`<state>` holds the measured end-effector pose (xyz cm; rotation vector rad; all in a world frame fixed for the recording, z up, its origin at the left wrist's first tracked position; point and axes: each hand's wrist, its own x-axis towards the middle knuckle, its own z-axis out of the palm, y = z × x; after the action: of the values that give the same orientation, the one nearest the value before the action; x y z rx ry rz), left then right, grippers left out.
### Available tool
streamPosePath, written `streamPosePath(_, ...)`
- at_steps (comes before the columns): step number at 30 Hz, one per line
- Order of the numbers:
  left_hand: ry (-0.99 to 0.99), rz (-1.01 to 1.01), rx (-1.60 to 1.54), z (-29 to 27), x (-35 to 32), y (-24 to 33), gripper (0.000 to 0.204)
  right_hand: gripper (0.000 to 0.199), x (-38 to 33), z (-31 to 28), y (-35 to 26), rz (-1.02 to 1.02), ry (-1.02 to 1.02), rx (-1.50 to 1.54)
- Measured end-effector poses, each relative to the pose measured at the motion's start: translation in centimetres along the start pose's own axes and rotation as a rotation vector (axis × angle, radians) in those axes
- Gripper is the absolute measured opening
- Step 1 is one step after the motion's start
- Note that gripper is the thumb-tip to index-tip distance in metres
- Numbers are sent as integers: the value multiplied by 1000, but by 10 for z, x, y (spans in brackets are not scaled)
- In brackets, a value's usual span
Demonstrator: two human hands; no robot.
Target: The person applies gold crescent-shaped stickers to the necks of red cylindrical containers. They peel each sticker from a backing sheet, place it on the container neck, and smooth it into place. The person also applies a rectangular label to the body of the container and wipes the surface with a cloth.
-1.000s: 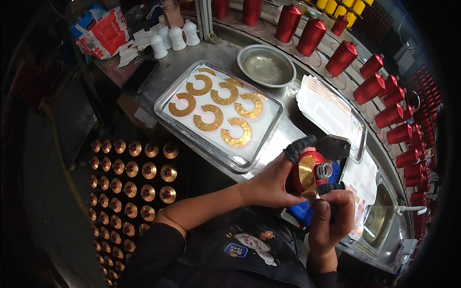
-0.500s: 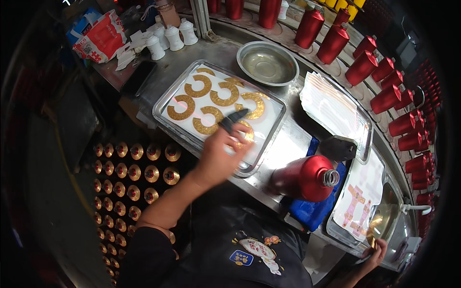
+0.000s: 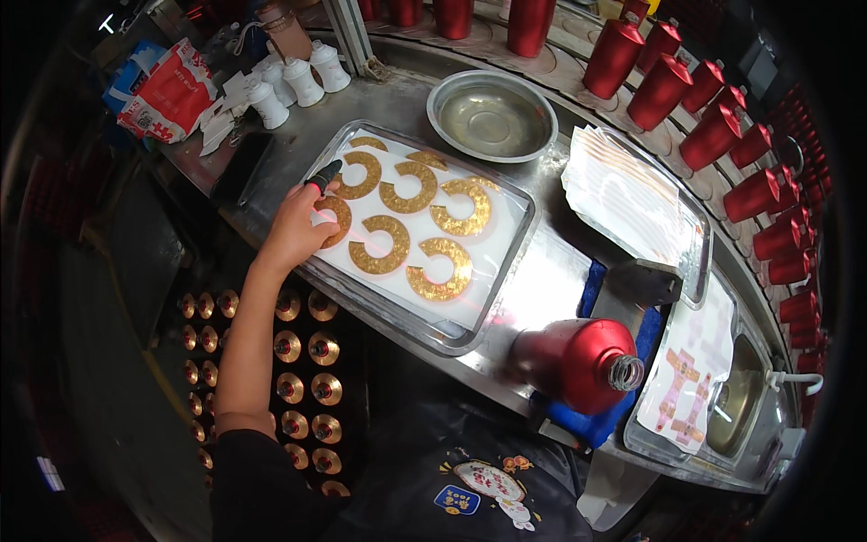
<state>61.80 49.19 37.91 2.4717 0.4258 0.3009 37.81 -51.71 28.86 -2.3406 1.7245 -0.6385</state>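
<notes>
My left hand [image 3: 296,226] reaches over the left end of a metal tray [image 3: 511,273], a black cover on one fingertip. Its thumb and covered finger are spread apart at the leftmost gold C-shaped label [image 3: 338,222], partly hidden by the hand. I see nothing held between them. Several more gold labels, such as the front one [image 3: 459,271], lie on the tray's white sheet. Right of the tray, a red bottle [image 3: 578,361] with an open glass neck lies tilted on a holder with blue cloth [image 3: 578,425]. My right hand is out of view.
Behind the tray sits a round metal basin [image 3: 492,122]. To the right are a tray of white sheets [image 3: 623,194], pink-and-gold labels [image 3: 677,397] and a small sink [image 3: 733,406]. Red bottles [image 3: 664,90] line the far conveyor. Gold-topped bottles [image 3: 326,388] stand below left.
My left hand has moved left across the tray, from the front-right labels to the leftmost one. My right hand, earlier near the sink with something gold, has left the view.
</notes>
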Motion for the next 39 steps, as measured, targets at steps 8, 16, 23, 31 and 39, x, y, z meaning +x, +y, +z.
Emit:
streamPosePath(8,-153,122,26,-2,16,-17,50,45,-17,32,13,56,-57,-100)
streamPosePath(16,-152,44,-55,2,19,-12,40,41,-8,41,0,47,-114,-117)
streamPosePath(23,-108,126,17,0,16,-19,37,38,4,52,-2,14,-152,-115)
streamPosePath(31,-19,83,23,3,11,-25,30,35,26,62,3,-65,-190,-15)
streamPosePath(39,108,171,-26,6,11,11,36,38,36,19,11,-82,18,263)
